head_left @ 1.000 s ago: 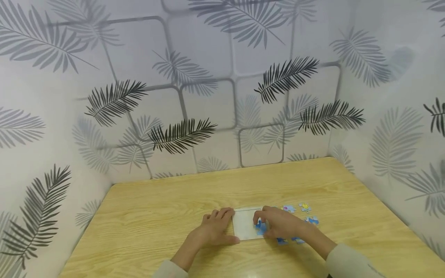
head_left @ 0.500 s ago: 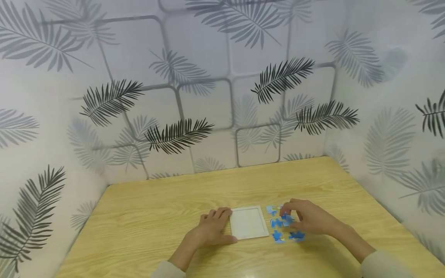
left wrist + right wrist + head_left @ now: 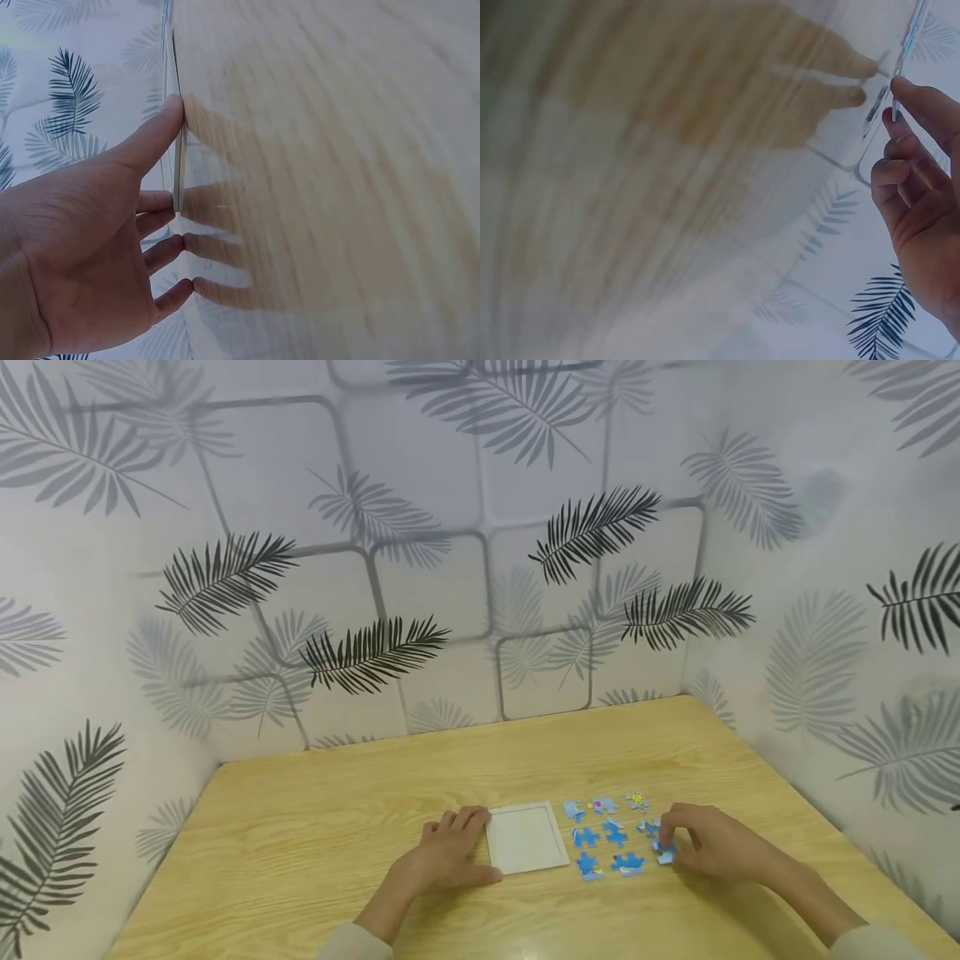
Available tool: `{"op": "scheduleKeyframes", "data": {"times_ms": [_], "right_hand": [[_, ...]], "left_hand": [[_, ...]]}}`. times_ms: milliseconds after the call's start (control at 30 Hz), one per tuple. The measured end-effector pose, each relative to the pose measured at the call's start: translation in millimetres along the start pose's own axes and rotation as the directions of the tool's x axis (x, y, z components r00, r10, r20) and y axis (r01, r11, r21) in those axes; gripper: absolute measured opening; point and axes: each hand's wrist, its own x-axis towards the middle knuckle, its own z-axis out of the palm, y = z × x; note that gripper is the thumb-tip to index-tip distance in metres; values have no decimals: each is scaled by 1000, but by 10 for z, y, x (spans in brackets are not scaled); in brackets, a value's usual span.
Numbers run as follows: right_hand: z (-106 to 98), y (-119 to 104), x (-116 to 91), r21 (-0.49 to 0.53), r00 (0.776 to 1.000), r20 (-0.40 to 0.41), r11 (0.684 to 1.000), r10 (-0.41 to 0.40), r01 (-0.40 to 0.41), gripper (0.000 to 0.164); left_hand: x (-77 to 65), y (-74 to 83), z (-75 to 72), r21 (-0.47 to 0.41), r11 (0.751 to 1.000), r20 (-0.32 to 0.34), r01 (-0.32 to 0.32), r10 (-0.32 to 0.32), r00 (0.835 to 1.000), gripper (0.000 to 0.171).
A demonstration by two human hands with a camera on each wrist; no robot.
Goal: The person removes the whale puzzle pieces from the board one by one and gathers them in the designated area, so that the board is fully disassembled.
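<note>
A square off-white puzzle tray (image 3: 527, 837) lies on the table with nothing inside its raised border. My left hand (image 3: 444, 852) rests at its left side, thumb and fingertips against the edge; the left wrist view shows the spread fingers (image 3: 165, 255) touching the tabletop. To the right of the tray, blue jigsaw pieces are laid out in loose rows. At the lower right of them my right hand (image 3: 716, 843) pinches a blue and white jigsaw piece (image 3: 663, 853) between thumb and forefinger. Seen edge-on in the right wrist view, that piece (image 3: 895, 111) is tilted off the tabletop.
Several other pieces lie close by, including one with a yellow sun (image 3: 637, 801) at the back and a blue one (image 3: 627, 863) in front. The wooden table (image 3: 360, 810) meets leaf-patterned walls (image 3: 450, 668) at the back and right.
My right hand has moved right, from over the tray to the right side of the pieces, bringing a piece along. The tray no longer has a piece over it. My left hand stays put.
</note>
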Motion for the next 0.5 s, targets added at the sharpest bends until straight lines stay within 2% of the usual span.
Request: {"op": "scheduleKeyframes", "data": {"times_ms": [300, 500], "right_hand": [[53, 37, -34, 29, 1000, 22, 1000, -11, 10, 24], [-20, -20, -11, 44, 998, 59, 998, 38, -41, 18]], "left_hand": [[-7, -20, 10, 19, 1000, 1, -5, 4, 1000, 90], [-42, 20, 13, 19, 999, -38, -43, 43, 998, 93]]}}
